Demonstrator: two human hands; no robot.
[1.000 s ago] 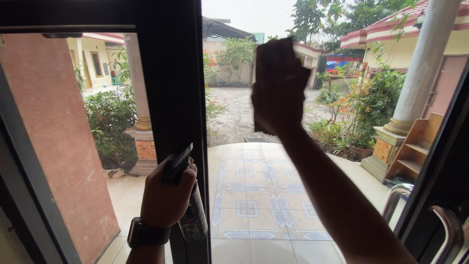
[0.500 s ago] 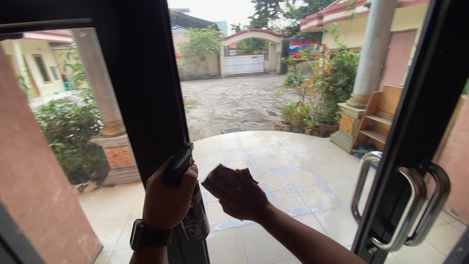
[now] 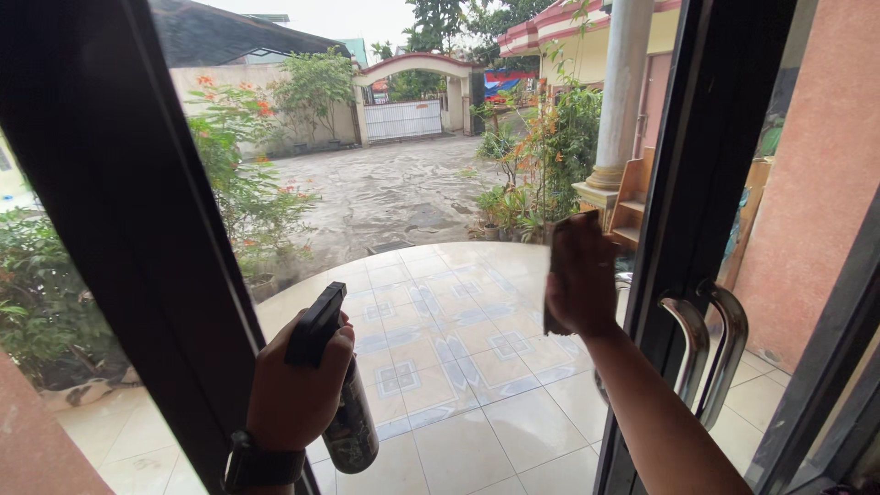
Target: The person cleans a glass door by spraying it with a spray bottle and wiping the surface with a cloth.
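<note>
Head view: right hand (image 3: 579, 280) swung from low centre to right edge of glass (image 3: 431, 275), fingers pressing dark cloth (image 3: 555, 275) flat beside door handles (image 3: 710, 353); left hand (image 3: 295, 390) gripped spray bottle (image 3: 348, 426), wiping evidently ongoing.

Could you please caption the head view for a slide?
Right hand presses cloth to glass door; left hand holds spray bottle.

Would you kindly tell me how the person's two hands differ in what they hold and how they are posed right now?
The left hand is wrapped around a dark spray bottle, held low and off the glass; the right hand presses a dark cloth flat against the glass door, higher up beside the metal door handles. The left wrist wears a dark watch; the right wrist is bare. Both hands are raised before the same door.
</note>
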